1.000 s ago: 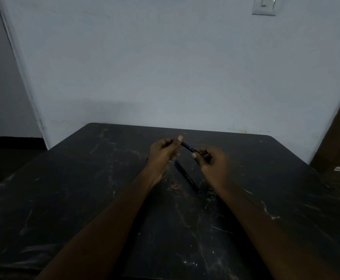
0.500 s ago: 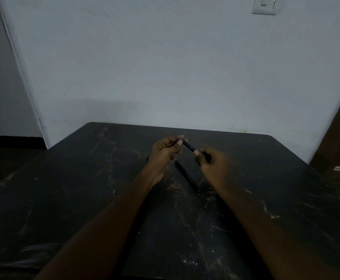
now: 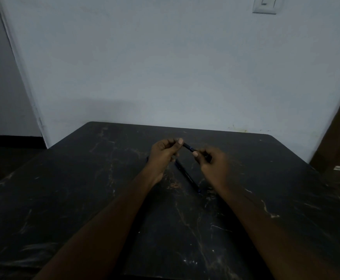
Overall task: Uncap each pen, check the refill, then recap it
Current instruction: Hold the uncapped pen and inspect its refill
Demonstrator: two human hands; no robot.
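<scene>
Between the thumb tips [image 3: 180,141], over the far middle of the table [image 3: 84,199], only a short dark stretch of the pen [image 3: 188,147] shows, with a hint of blue on it. A second ago more of its length lay bare, so the hands have drawn together along it. The left hand [image 3: 163,154] pinches one end between curled fingers and thumb, and the right hand [image 3: 213,164] grips the other end the same way, both just above the surface. That narrowing gap most likely means the pen is being recapped after its check. The dim light hides the joint, though, so a fresh grip for uncapping cannot be ruled out. Below the hands a second pen [image 3: 187,176] lies flat on the table, slanting toward the person, where it lay before. Farther out, the pale wall [image 3: 165,67] carries a light switch [image 3: 264,5].
</scene>
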